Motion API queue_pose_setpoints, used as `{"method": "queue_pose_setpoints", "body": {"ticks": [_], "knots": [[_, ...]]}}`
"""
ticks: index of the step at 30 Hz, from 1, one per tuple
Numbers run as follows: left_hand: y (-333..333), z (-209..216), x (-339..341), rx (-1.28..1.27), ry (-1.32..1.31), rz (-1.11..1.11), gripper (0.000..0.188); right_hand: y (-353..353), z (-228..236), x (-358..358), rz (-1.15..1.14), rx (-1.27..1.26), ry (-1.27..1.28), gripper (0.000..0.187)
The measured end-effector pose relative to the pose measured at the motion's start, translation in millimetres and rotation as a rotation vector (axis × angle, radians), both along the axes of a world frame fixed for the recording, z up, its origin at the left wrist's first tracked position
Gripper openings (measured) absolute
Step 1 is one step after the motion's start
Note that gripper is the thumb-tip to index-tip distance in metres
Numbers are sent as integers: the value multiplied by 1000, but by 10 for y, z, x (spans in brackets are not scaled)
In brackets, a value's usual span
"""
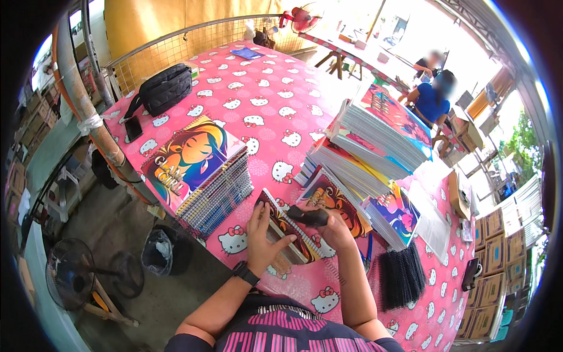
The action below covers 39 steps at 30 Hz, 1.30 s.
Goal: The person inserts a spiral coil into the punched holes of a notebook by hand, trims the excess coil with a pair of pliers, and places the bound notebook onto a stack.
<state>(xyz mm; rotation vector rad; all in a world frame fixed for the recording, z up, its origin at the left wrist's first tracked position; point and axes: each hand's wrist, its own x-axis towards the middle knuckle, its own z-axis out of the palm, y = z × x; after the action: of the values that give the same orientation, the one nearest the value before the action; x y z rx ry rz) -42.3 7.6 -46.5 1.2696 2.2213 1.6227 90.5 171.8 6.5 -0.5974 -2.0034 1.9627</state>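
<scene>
A spiral-bound notebook (302, 249) with a dark, colourful cover lies tilted at the near edge of the pink table. My left hand (263, 237) grips it, fingers on the cover and thumb spread toward its lower end. Closed in my right hand (339, 230) is a black hand tool (309, 217), perhaps pliers, its tip close to the notebook's spiral edge. Beyond the tool lies another notebook (334, 202) with an orange-haired figure on its cover. A thin loose coil (335, 273) hangs near my right forearm.
Bound notebooks (196, 152) are stacked at left, taller stacks (381, 149) at right. Black plastic coils (402, 278) lie near right. A black bag (165, 89) and phone (134, 127) sit far left. A pole (97, 126), bin (164, 249) and fan (73, 273) stand beside the table.
</scene>
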Motion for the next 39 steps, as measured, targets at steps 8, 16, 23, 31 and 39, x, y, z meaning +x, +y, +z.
{"method": "queue_pose_setpoints", "body": {"ticks": [8, 16, 23, 31, 39], "knots": [[2, 22, 31, 44, -20, 3, 96, -5, -20, -244, 29, 95, 30, 58], [8, -18, 23, 50, -14, 1, 96, 62, -139, -419, -94, 232, -85, 51], [2, -26, 31, 38, 22, 18, 94, 28, -16, -543, -57, -3, -82, 50], [-12, 0, -18, 63, -15, 10, 91, -25, -21, -519, 27, -188, 150, 55], [61, 42, -197, 305, -288, -128, 82, 9, -291, -654, 4, 125, -134, 54]]}}
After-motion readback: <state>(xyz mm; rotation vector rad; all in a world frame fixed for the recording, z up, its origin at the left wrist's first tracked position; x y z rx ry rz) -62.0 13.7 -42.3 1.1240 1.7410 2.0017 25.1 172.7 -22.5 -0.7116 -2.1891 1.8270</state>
